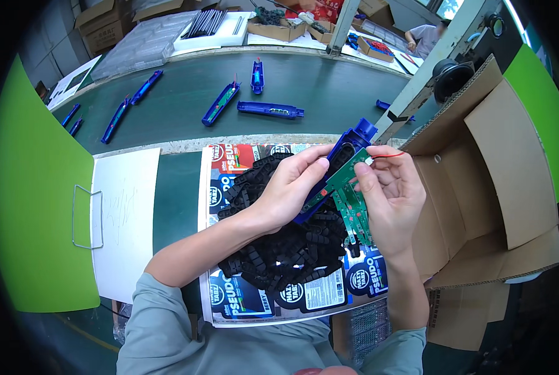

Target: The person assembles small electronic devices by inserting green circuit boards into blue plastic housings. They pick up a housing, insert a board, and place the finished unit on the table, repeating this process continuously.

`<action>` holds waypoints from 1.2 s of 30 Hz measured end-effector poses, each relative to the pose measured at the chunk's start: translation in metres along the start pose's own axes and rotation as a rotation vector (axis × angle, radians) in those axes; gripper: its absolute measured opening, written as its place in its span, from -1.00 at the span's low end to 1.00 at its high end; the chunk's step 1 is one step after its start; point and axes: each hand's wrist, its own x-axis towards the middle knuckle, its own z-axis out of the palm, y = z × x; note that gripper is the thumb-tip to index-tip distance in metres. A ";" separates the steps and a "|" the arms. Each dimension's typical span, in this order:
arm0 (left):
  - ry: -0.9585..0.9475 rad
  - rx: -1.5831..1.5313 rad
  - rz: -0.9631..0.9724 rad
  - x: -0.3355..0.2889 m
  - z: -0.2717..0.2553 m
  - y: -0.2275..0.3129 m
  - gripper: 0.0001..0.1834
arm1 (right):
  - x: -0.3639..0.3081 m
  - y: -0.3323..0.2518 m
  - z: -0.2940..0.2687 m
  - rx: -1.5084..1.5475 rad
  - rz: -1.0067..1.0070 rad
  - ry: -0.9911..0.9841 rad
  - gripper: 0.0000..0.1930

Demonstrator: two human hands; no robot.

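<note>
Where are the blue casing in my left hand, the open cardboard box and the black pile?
Blue casing (349, 140): head view, near its upper end.
Open cardboard box (470, 190): head view, on its inner wall.
Black pile (307, 250): head view, around its middle.

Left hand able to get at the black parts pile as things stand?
Probably yes: the black parts pile lies right by the left hand, nothing visible in between. But that hand holds the blue housing, which would likely hamper a grasp.

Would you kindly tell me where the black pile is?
In the head view, the black pile lies centrally on the printed sheet, left of the large cardboard box.
</note>
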 end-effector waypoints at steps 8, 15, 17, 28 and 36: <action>0.003 0.008 0.011 0.000 -0.001 0.001 -0.53 | -0.002 0.004 0.004 0.001 0.001 -0.026 -0.79; -0.005 0.039 0.025 -0.001 0.000 0.000 -0.52 | 0.002 0.010 -0.002 -0.083 0.001 -0.040 -0.79; -0.012 0.053 0.038 -0.002 0.000 -0.003 -0.52 | 0.002 0.011 -0.003 -0.282 -0.096 -0.024 -0.76; -0.026 0.084 0.045 -0.008 0.011 -0.003 -0.51 | -0.001 0.027 0.005 -0.396 -0.108 0.183 -0.31; -0.025 0.229 0.100 -0.006 0.006 -0.018 -0.50 | 0.007 0.034 0.002 -0.162 0.165 0.093 -0.57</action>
